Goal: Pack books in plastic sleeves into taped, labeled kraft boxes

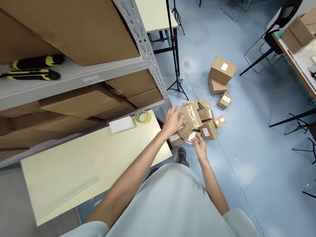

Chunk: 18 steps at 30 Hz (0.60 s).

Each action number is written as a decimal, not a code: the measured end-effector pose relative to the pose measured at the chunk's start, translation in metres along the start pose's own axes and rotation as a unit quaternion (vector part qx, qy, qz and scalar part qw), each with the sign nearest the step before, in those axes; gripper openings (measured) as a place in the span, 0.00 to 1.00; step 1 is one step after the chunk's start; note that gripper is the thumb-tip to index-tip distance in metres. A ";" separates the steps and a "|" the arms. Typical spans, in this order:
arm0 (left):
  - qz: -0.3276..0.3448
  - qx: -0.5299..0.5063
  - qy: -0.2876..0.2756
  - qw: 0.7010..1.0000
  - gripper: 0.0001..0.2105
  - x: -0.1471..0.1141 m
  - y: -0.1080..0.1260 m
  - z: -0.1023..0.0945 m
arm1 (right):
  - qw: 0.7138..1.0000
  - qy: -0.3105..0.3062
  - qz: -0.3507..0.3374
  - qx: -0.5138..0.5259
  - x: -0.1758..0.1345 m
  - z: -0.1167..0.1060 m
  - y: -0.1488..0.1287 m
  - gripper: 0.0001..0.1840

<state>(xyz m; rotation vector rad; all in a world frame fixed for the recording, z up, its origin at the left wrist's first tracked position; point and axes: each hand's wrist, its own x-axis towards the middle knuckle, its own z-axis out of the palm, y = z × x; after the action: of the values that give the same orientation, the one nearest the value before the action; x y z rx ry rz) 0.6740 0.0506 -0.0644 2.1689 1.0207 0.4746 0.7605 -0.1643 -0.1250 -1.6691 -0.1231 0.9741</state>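
A cardboard box with shiny clear tape (192, 115) is at the top of a heap of small boxes, tilted. My left hand (173, 121) is at its left edge with the fingers apart; whether they touch it I cannot tell. Lower and to the right, my right hand (200, 146) is half curled with its fingers apart, holding nothing I can see. Its fingertips are near a small box with a white label (192, 136). Beside these lies another labelled carton (208, 130) in the heap.
To the left stands a metal shelf (114, 75) full of cartons, with utility knives (33, 74) on it. A cream table (82, 170) carries a tape roll (142, 117) and white labels (122, 124). Stacked cartons (223, 70), a black tripod (176, 83) and a loaded table (304, 75) stand beyond.
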 end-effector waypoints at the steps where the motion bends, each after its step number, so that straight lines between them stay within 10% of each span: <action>1: -0.004 0.002 0.000 1.000 0.24 -0.008 -0.003 -0.001 | 1.000 -0.018 0.002 -0.007 0.004 -0.001 0.000 0.36; 9: -0.162 -0.015 0.031 0.986 0.18 -0.153 -0.064 -0.040 | 0.986 -0.133 0.039 -0.094 0.008 0.020 0.011 0.33; 18: -0.354 -0.071 0.202 0.911 0.16 -0.324 -0.091 -0.069 | 0.934 -0.293 0.030 -0.204 -0.020 0.096 0.020 0.35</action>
<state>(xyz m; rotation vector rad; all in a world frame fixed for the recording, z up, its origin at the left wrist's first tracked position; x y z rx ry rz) 0.3839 -0.1313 -0.0928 1.4450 1.8301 0.6233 0.6775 -0.1095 -0.1332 -1.7002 -0.7186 1.5536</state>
